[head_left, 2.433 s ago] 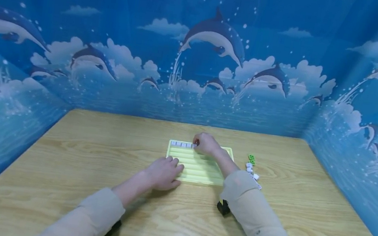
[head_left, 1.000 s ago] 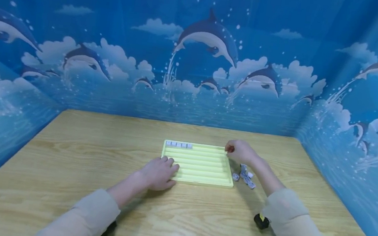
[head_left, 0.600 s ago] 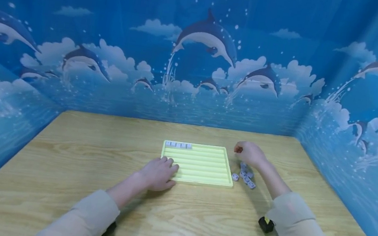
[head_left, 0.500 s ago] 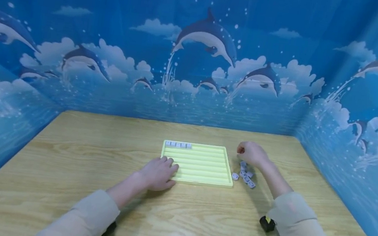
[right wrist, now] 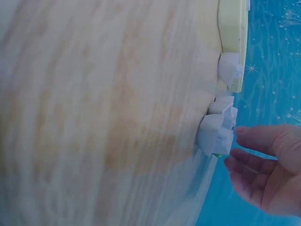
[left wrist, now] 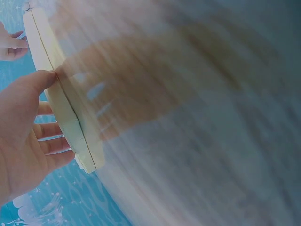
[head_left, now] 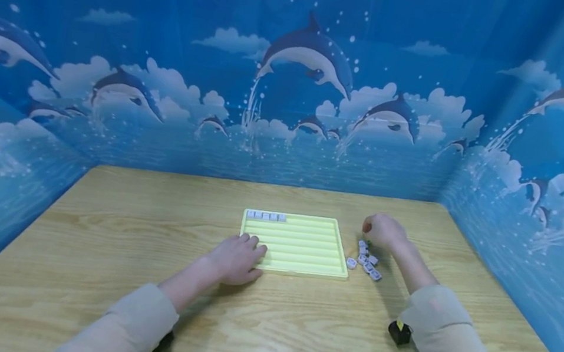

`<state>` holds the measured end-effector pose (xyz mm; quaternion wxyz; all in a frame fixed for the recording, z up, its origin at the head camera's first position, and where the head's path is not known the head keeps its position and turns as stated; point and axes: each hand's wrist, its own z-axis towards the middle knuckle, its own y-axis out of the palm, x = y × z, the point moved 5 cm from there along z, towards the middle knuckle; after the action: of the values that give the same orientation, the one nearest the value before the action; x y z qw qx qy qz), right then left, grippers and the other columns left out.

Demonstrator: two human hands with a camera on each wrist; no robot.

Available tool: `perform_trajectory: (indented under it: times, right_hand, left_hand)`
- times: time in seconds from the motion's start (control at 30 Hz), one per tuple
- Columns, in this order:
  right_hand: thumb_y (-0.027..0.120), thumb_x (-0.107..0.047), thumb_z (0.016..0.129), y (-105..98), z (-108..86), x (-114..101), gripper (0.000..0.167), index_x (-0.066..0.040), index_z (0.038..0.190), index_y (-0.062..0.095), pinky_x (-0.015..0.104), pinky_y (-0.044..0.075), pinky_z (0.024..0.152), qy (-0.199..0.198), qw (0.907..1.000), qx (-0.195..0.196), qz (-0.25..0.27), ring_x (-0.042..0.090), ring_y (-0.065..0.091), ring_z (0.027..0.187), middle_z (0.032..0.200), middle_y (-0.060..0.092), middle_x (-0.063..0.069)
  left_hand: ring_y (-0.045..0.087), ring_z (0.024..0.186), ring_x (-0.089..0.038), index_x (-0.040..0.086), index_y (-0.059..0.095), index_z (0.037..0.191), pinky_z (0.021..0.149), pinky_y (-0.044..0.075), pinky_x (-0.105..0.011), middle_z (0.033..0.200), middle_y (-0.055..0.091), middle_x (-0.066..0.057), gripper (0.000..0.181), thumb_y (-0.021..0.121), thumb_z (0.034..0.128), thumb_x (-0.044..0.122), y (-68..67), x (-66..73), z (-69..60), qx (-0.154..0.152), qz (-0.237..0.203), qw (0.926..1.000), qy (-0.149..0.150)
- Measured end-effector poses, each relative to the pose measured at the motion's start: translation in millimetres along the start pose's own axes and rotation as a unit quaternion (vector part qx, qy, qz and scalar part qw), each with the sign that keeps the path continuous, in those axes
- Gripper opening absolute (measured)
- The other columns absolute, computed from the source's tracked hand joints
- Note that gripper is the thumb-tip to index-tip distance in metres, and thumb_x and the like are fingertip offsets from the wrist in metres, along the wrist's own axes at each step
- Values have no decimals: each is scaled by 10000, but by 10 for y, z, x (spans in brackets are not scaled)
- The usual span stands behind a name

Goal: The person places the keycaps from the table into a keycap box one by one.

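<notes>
A pale yellow ridged tray (head_left: 305,242) lies on the table, with several small whitish tiles (head_left: 266,216) in its back-left row. My left hand (head_left: 235,258) rests at the tray's front-left corner; in the left wrist view the left hand (left wrist: 23,132) has its thumb on the tray's side (left wrist: 70,110) and its other fingers spread along it. Just right of the tray is a loose cluster of tiles (head_left: 369,264). My right hand (head_left: 384,232) is just behind that cluster. The right wrist view shows the right hand (right wrist: 268,165) beside white tiles (right wrist: 215,134), thumb and fingers apart, nothing visible between them.
A wooden table (head_left: 149,206) carries everything. Blue curtains (head_left: 184,145) printed with dolphins stand behind and at both sides. One tile (head_left: 351,263) lies close to the tray's right edge. A bit of green (right wrist: 217,155) shows beneath the nearest tiles in the right wrist view.
My right hand has left the tray's back row and moved right, past the tray's edge to behind the loose tiles. The left hand stays at its corner.
</notes>
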<state>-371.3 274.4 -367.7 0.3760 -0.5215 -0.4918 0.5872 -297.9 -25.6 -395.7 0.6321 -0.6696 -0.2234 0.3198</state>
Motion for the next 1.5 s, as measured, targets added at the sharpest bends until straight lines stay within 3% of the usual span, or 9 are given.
perform_trajectory:
  times: [0.33, 0.73, 0.9, 1.03, 1.27, 1.5]
  right_hand:
    - [552, 5, 783, 94, 27, 17, 70, -34, 736, 586, 341, 422, 593, 104, 9997, -196, 115, 215, 491, 651, 714, 560, 70]
    - [538, 59, 711, 69, 55, 5, 87, -24, 686, 527, 292, 372, 562, -17, 9994, -261, 241, 198, 436, 613, 653, 487, 62]
    - [547, 44, 746, 64, 69, 43, 79, 34, 798, 605, 325, 453, 601, 103, 9988, -387, 299, 228, 511, 676, 739, 568, 97]
    - [544, 53, 755, 47, 63, 4, 136, 58, 861, 630, 332, 452, 609, 191, 9980, -545, 260, 237, 508, 699, 786, 583, 116]
    - [543, 75, 739, -7, -2, -82, 317, 111, 1047, 607, 477, 475, 816, -30, 9982, -554, 217, 381, 555, 958, 1050, 601, 254]
    - [507, 99, 706, -45, -22, -125, 390, 86, 1089, 582, 432, 484, 779, 102, 9965, -545, 624, 307, 542, 902, 1065, 588, 214]
  left_hand:
    - [524, 966, -250, 48, 528, 1214, 838, 459, -380, 1068, 548, -125, 460, 521, 915, 397, -11, 17, -21, -47, -51, 10000, 47]
    - [523, 966, -248, 50, 528, 1217, 837, 460, -374, 1061, 546, -122, 462, 527, 913, 399, -32, -6, -2, -20, -2, 10000, -14]
    - [523, 977, -243, 54, 524, 1229, 842, 457, -371, 1074, 547, -119, 472, 524, 914, 405, -15, -4, -1, -76, -19, 10000, -12]
    - [524, 974, -243, 54, 527, 1226, 841, 457, -370, 1074, 549, -120, 473, 531, 909, 406, -8, -3, -6, -63, -48, 10000, -28]
    - [519, 976, -242, 52, 521, 1228, 851, 453, -373, 1077, 543, -118, 472, 531, 910, 401, -9, 3, -10, -43, -96, 9999, 13]
    - [519, 978, -247, 47, 517, 1228, 861, 452, -375, 1077, 544, -124, 474, 529, 912, 401, -3, 2, -1, -117, -88, 9999, 15]
